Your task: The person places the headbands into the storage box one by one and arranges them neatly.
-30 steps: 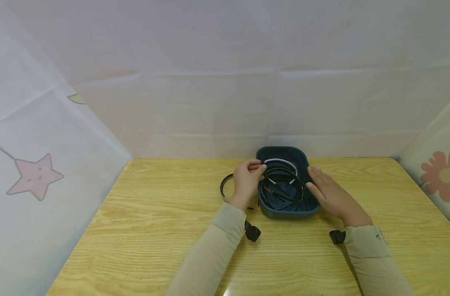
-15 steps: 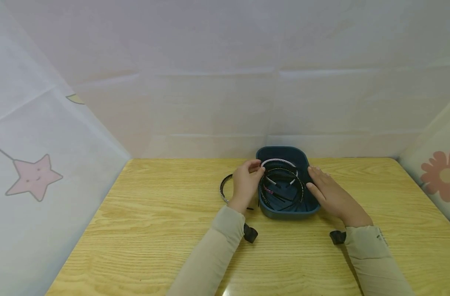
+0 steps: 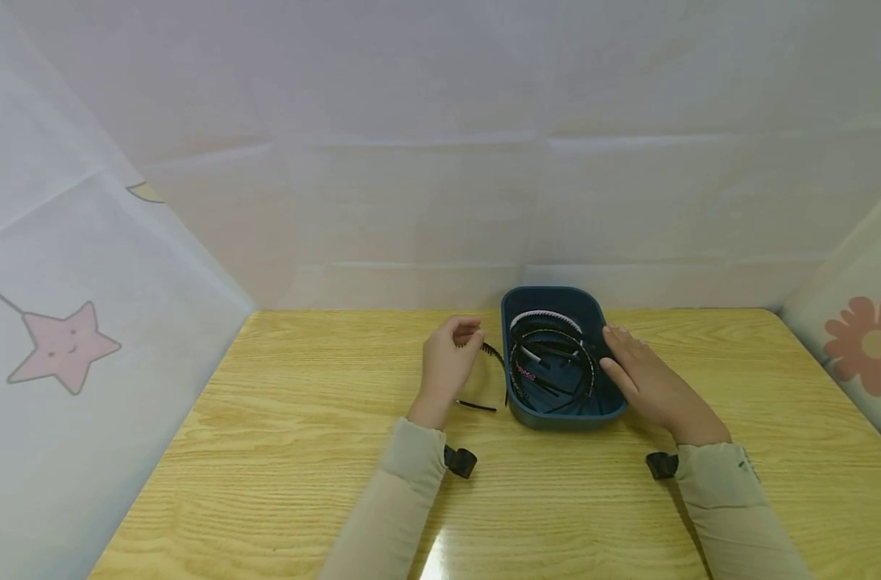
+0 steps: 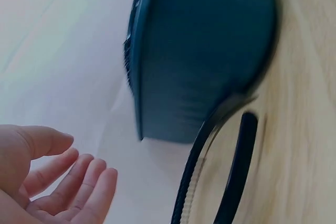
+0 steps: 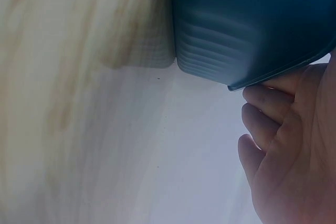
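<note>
A dark blue plastic basket (image 3: 567,421) stands on the table, with several headbands inside. Among them are a white-wrapped headband (image 3: 549,315), a black one with small shiny dots (image 3: 593,372) and one bearing pink decoration (image 3: 525,372). Left of the basket my left hand (image 3: 444,366) hovers over a black toothed headband (image 4: 189,187) lying on the tabletop. In the left wrist view its fingers are loosely bent, apart from the thumb, and hold nothing. My right hand (image 3: 654,387) rests against the basket's right rim with fairly straight fingers, also seen in the right wrist view.
The wooden table (image 3: 303,451) ends at a pale cloth backdrop (image 3: 411,201) right behind the basket. Cloth sides with a pink star (image 3: 69,346) and a flower (image 3: 874,345) flank it. A black strap piece (image 3: 461,462) sticks out at the left wrist.
My left hand has let go of the white-wrapped headband in the basket and moved left, over the black headband on the table. My right hand has stayed at the basket's rim.
</note>
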Tool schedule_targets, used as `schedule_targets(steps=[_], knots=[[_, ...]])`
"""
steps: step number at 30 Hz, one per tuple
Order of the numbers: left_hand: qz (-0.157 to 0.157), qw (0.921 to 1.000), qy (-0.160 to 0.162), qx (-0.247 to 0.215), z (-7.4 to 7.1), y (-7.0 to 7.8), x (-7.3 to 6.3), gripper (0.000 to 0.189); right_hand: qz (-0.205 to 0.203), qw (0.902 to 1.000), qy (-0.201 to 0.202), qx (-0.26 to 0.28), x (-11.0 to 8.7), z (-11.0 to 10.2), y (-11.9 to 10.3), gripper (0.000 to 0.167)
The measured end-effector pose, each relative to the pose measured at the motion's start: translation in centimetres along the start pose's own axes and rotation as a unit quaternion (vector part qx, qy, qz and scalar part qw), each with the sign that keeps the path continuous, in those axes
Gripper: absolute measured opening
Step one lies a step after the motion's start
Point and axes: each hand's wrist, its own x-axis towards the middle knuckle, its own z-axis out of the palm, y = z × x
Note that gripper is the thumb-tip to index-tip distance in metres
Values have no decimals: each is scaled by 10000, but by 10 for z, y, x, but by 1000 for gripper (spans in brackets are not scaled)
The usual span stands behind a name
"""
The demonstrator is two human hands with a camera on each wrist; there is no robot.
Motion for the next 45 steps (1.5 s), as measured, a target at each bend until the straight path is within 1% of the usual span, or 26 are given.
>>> schedule_targets(steps=[6, 14, 17, 21, 26, 31, 36, 40, 43, 45], knots=[[-111, 9998, -10, 170, -19, -6, -2, 24, -10, 10000, 13, 10, 0, 0, 0, 66], [-489, 9971, 6, 590, -37, -13, 0, 26, -5, 10000, 7, 16, 0, 1, 0, 66], [-605, 9952, -67, 760, -43, -16, 0, 24, 6, 10000, 9, -5, 0, 0, 0, 66], [-851, 9915, -244, 958, -49, -21, 0, 24, 15, 10000, 7, -16, 1, 0, -1, 66], [-1247, 9835, -538, 1192, -54, -26, -1, 30, -1, 10000, 24, -30, 1, 1, 0, 66], [-1664, 9727, -905, 1342, -57, -29, -4, 36, -23, 10000, 35, -29, 1, 1, 0, 66], [-1846, 9652, -1123, 1475, -57, -31, -4, 37, -33, 10000, 32, -61, 1, 1, 0, 66], [-1893, 9599, -1221, 1667, -56, -32, -5, 33, -18, 10000, 2, -11, 1, 0, -1, 66], [-1929, 9580, -1247, 1715, -55, -34, -5, 31, -10, 10000, -14, 4, 0, 0, -2, 67], [-1967, 9581, -1249, 1665, -54, -35, -6, 31, 0, 10000, -19, 2, 0, -1, -2, 67]])
